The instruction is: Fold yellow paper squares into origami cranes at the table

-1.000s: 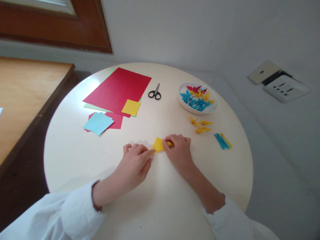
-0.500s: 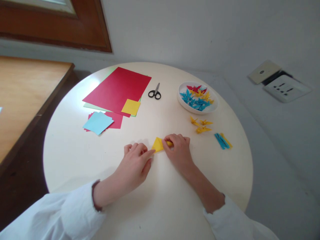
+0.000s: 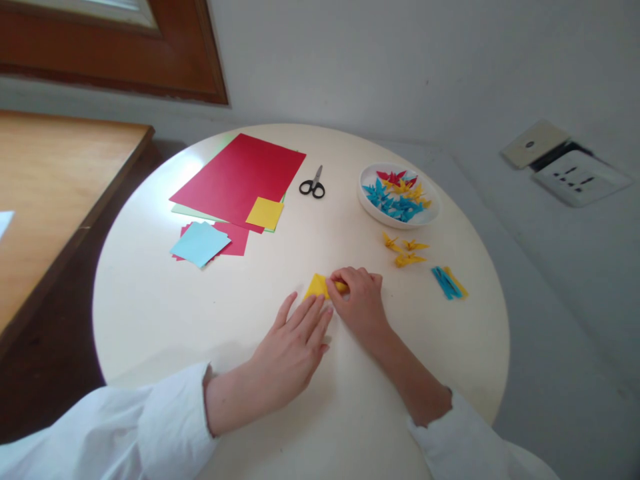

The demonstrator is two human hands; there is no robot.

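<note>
A small folded piece of yellow origami paper (image 3: 317, 286) lies on the white round table (image 3: 240, 313) in front of me. My right hand (image 3: 359, 299) pinches its right part between thumb and fingers, hiding some of it. My left hand (image 3: 295, 350) is stretched out flat, with fingertips touching the near edge of the paper. Several folded yellow cranes (image 3: 411, 259) lie beyond my right hand. Blue and yellow folded strips (image 3: 447, 283) are further right.
A white dish (image 3: 367, 213) holds blue, yellow and red paper cranes. Black-handled scissors (image 3: 313, 187) lie at the back. On the left are a large red sheet (image 3: 240, 177), a yellow square (image 3: 265, 213) and light blue squares (image 3: 201, 244) over red ones.
My left hand has shifted right and spread out from a curled pose, its fingers now along the paper's near edge. My right hand keeps its pinch. The view has moved slightly.
</note>
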